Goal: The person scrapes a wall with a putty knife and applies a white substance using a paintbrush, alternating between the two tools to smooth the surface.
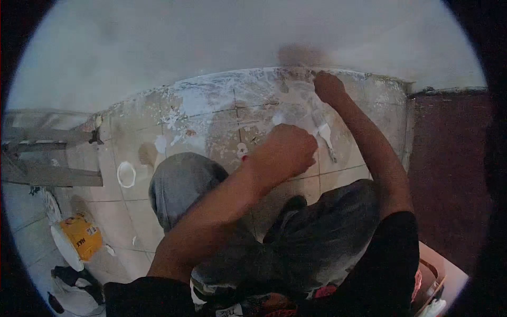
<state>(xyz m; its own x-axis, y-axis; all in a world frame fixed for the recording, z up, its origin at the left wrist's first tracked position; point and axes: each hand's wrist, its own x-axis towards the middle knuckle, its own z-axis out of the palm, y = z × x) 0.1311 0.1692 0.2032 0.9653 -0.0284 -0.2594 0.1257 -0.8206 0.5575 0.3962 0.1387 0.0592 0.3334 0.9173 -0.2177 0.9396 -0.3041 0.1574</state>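
Observation:
My right hand (330, 88) is closed in a fist at the foot of the white wall (222, 37). What it grips, if anything, is too small or hidden to name. My left hand (288, 150) hangs lower, above the floor in front of my knees. Its fingers are curled, and anything inside them is hidden. Between and below the hands, a flat tool smeared with white (324, 131), perhaps a paintbrush, lies on the tiles. White smears and flakes (211, 98) cover the tiled floor (185, 124) along the wall.
A white ring-shaped thing (126, 175) lies on the tiles to the left. Farther down stands or lies a yellow and white bucket (82, 240) marked MAX. A grey slatted structure (53, 153) borders the left side. To the right is a dark red surface (449, 185).

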